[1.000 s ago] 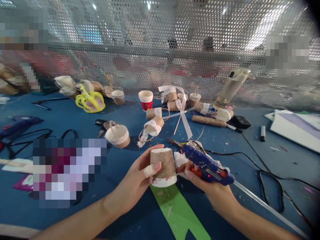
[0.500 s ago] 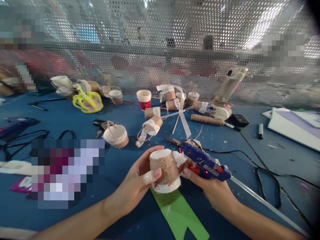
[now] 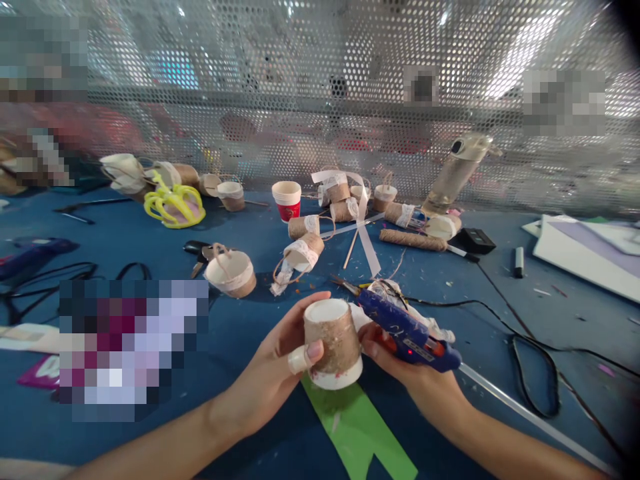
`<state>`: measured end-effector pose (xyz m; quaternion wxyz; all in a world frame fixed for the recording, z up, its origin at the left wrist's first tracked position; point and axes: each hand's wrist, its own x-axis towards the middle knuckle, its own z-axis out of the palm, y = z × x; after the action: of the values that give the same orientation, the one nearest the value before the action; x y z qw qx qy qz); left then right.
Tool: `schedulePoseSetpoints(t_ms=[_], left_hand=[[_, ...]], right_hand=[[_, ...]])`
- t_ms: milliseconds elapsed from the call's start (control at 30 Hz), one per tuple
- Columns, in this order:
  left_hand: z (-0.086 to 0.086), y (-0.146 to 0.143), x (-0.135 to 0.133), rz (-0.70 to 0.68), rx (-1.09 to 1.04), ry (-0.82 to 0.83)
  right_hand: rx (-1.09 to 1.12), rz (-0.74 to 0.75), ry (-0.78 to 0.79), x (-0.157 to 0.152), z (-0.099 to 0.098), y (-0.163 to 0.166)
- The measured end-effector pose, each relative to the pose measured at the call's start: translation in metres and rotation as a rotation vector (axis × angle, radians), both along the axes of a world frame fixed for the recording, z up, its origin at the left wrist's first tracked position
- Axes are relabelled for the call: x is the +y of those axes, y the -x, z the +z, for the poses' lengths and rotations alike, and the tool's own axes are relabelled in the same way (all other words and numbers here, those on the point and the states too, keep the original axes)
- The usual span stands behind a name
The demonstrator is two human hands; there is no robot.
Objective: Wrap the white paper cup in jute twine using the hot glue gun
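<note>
Wrapped in brown twine, a paper cup (image 3: 334, 347) is tilted toward me, its white band downward. My left hand (image 3: 275, 360) is closed around its left side, thumb on the front, with a pale wrap on the thumb. A blue glue gun (image 3: 407, 337) with a lit red light sits in my right hand (image 3: 395, 363), and a long clear glue stick (image 3: 525, 413) sticks out of its back. Beside the cup, at my right fingertips, is a bit of white material (image 3: 359, 316), partly hidden. Below the cup lies a green notched strip (image 3: 355, 427).
Twine-and-lace cups, such as one with a handle (image 3: 243, 279), are scattered ahead. There are also a red paper cup (image 3: 289, 210), a yellow crown-like piece (image 3: 165, 210), a twine roll (image 3: 413, 240), white sheets (image 3: 565, 257) and a black cord (image 3: 535, 393). A perforated metal screen (image 3: 300, 87) stands behind.
The twine-wrapped cup has shifted slightly right and turned a little in my left hand. My right hand still grips the glue gun, nearly in the same place.
</note>
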<state>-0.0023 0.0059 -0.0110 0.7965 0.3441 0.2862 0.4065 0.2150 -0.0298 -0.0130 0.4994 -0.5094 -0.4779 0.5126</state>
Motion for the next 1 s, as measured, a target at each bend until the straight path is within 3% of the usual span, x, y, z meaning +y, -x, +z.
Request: schedulePoseSetpoints(t_ms=[167,367,600,767,1000], left_hand=[[0.002,-0.003,0.002,-0.013,-0.018,0.139],[0.002,-0.003,0.004,-0.1,0.041,0.116],[0.015,-0.004,0.009,0.063,0.007,0.18],[0.019,-0.002,0.011,-0.024,-0.067,0.199],[0.01,0.0,0.006,-0.107,0.073,0.11]], right_hand=[[-0.009,-0.029,-0.082,-0.001,0.001,0.001],[-0.018,0.007,-0.134,-0.006,-0.003,0.004],[-0.139,-0.013,-0.252,-0.006,-0.005,-0.006],[-0.243,-0.101,-0.339,0.002,0.003,-0.014],[-0.248,-0.082,-0.453,0.003,0.005,-0.012]])
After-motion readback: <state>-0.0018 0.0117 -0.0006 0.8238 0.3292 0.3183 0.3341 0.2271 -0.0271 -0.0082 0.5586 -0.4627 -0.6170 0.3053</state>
